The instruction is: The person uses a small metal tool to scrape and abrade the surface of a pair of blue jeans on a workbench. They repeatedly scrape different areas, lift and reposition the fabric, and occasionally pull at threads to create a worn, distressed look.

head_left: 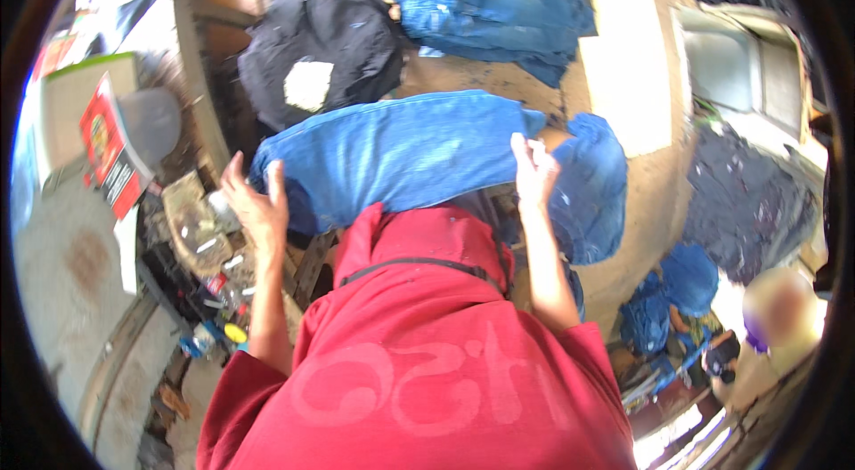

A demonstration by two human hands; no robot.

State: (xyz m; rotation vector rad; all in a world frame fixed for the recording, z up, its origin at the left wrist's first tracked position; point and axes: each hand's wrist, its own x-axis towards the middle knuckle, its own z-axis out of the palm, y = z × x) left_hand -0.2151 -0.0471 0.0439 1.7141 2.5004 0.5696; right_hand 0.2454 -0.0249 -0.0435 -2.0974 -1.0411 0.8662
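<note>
A: Containers first?
B: Left side: 1 grey tub (153, 127), partly behind a red-and-black printed panel (109, 145); contents hidden. Lower, 1 small bottle with a red label (223, 288); too small to read its fill. Right side: 1 box-shaped unit (723, 69) with a smooth, pale inside.
A: Appearance of the specimen?
B: 1 blue denim length (401, 154), likely a trouser leg. Faded paler along the middle, darker at the left end; long upper edge slightly arched, some soft creases.
A: Position relative to the hands?
B: It lies crosswise before the red shirt (427, 319), between the 2 hands. Left hand (256, 201): fingers spread, released, at the left end. Right hand (536, 169): fingers curled at the right end; cannot tell whether cloth is pinched. A 2nd denim piece (590, 190) lies just right of that hand.
</note>
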